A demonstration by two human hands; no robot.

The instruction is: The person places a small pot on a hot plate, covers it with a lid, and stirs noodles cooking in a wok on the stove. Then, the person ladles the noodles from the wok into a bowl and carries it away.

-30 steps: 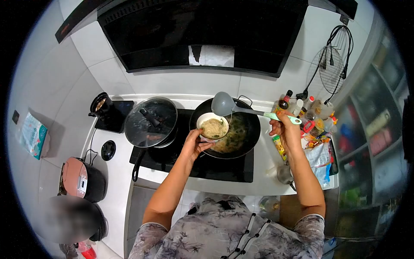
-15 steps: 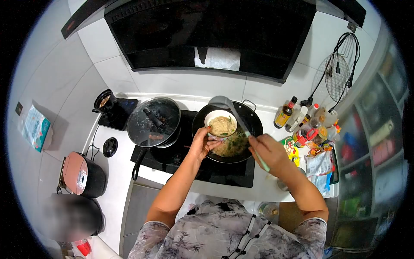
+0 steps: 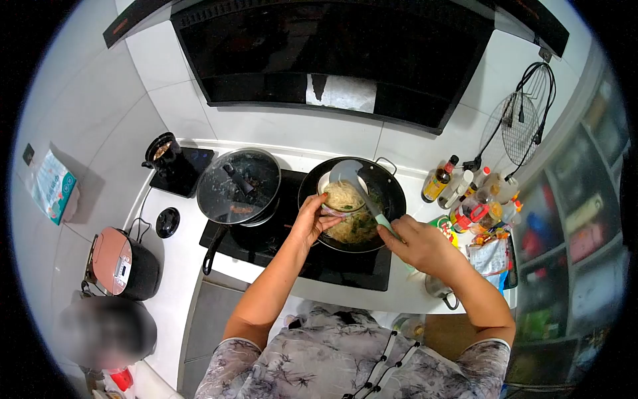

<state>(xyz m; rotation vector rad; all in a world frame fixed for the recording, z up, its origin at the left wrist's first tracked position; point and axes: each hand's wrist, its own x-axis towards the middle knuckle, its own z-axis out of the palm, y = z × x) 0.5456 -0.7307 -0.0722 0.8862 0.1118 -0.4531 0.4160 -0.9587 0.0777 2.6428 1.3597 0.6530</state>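
Fingers, left hand (image 3: 308, 222): curled around the near left side of the bowl, one digit at the rim, others reaching under the wall, moderately spread; the exact contact beneath we cannot see

Fingers, right hand (image 3: 417, 242): closed together about the pale green end of the ladle handle, forefinger side foremost

Item 1, bowl (image 3: 323, 182): white, small, filled with pale noodles (image 3: 340, 198); held over the left part of the wok, beside the left fingertips. We judge it rigid, likely breakable, light in itself but weighted by its contents, and perhaps warm or slick with broth; best taken by rim and underside together

Item 2, ladle (image 3: 346, 173): grey head, long handle; head over the far part of the bowl, whether touching the noodles we cannot tell. We judge it light and stiff, best taken by the green end

Item 3, wok (image 3: 391, 193): black, wide, looped grip at its far side, cooked food (image 3: 349, 231) in its base; stands on the black cooktop (image 3: 352, 274)

Item 4, pan lid (image 3: 256, 181): glass, dark knob, on the pan left of the wok

Item 5, sauce bottle (image 3: 436, 185): upright, to the right of the wok, among other containers
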